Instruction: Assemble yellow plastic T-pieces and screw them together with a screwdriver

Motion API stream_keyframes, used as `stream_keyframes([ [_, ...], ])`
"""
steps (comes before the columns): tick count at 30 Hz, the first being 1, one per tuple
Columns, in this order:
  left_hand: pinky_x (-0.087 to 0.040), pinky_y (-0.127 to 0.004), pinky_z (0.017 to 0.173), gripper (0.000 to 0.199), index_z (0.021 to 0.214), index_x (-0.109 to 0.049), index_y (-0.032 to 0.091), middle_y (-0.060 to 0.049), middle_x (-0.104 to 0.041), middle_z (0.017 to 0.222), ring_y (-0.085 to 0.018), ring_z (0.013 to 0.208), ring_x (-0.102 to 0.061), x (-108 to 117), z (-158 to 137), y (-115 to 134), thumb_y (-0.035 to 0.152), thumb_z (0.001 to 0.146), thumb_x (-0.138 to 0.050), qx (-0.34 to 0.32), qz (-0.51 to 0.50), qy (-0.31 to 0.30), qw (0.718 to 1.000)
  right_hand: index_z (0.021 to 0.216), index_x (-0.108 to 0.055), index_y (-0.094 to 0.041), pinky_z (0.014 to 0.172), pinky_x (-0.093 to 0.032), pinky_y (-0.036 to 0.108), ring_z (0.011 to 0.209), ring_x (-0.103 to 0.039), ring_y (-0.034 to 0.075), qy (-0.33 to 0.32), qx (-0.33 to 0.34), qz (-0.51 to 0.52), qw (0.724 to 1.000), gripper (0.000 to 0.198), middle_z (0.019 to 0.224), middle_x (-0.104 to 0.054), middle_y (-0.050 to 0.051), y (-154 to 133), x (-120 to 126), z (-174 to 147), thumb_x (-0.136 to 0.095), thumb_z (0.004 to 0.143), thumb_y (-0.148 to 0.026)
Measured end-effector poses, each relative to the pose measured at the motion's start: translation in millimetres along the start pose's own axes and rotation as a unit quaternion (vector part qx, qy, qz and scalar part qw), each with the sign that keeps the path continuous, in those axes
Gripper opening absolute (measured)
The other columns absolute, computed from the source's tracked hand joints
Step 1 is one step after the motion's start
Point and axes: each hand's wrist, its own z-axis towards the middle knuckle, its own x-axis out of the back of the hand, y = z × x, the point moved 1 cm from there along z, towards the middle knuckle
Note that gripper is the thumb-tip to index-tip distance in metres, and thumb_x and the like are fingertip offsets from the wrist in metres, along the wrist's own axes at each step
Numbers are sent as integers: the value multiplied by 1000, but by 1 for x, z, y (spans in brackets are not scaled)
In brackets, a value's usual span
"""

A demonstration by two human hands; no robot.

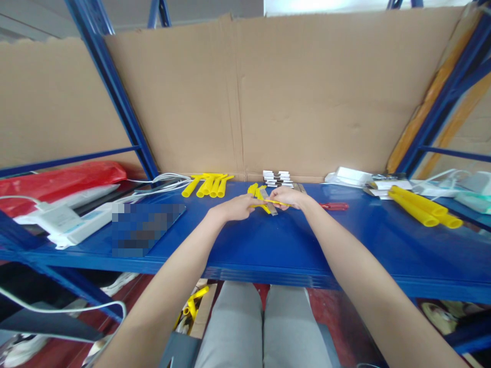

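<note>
My left hand (pixel 238 207) and my right hand (pixel 287 196) meet over the middle of the blue table. Between them is a thin yellow piece (pixel 276 202), with the fingers of both hands pinched on it. Just behind the hands lie several small yellow parts (pixel 253 188), partly hidden. A flat grey metal strip (pixel 272 208) shows beside the yellow piece, close to my right fingertips. Right of my right hand, a red-handled tool (pixel 334 206) rests on the table, its other end hidden by my wrist.
Small white boxes (pixel 276 178) are stacked against the cardboard wall (pixel 307 97). Yellow tubes (pixel 209 186) lie behind on the left, and more yellow tubes (pixel 422 207) on the right. A white power strip (pixel 86 225) and a pixelated dark flat thing (pixel 148 230) occupy the left side.
</note>
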Motion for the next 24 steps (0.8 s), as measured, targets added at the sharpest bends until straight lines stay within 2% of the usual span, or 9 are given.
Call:
stream_keyframes([
  [5, -40, -32, 105, 55, 140, -56, 24, -8, -65, 127, -23, 118, -59, 1, -1, 0, 10, 89, -45, -1, -20, -6, 1000, 56, -56, -15, 39, -27, 17, 36, -37, 5, -12, -1, -5, 1000, 22, 39, -45, -5, 0, -3, 1, -52, 73, -1],
  [9, -37, -30, 108, 54, 141, -55, 24, -5, -62, 135, -22, 125, -55, 2, -2, -2, 12, 88, -47, 3, -20, -7, 1000, 55, -54, -15, 38, -27, 16, 35, -37, 4, -25, -11, 17, 999, 25, 40, -46, -4, 3, -6, 4, -52, 78, -6],
  [15, -40, -30, 104, 53, 139, -57, 24, -7, -67, 124, -22, 116, -60, 4, -3, -4, 12, 89, -46, -4, -18, 5, 1000, 60, -53, -16, 38, -26, 14, 36, -38, 3, -30, 6, 35, 999, 22, 42, -45, -5, 3, -4, 2, -55, 80, -8],
  [20, -41, -29, 103, 54, 141, -55, 26, -7, -65, 117, -21, 114, -60, 4, -4, -7, 12, 90, -45, 7, -9, 25, 1000, 65, -59, -15, 36, -23, 16, 34, -34, 3, -98, 19, 59, 993, 11, 42, -46, -5, 3, 0, -1, -60, 76, -10],
  [24, -41, -28, 102, 57, 146, -49, 27, -7, -63, 117, -20, 113, -59, 3, -4, -7, 12, 91, -43, 9, -1, 21, 1000, 63, -58, -15, 37, -24, 17, 35, -34, 3, -100, 35, 53, 993, 13, 46, -51, -4, 5, -1, 1, -62, 75, -14],
])
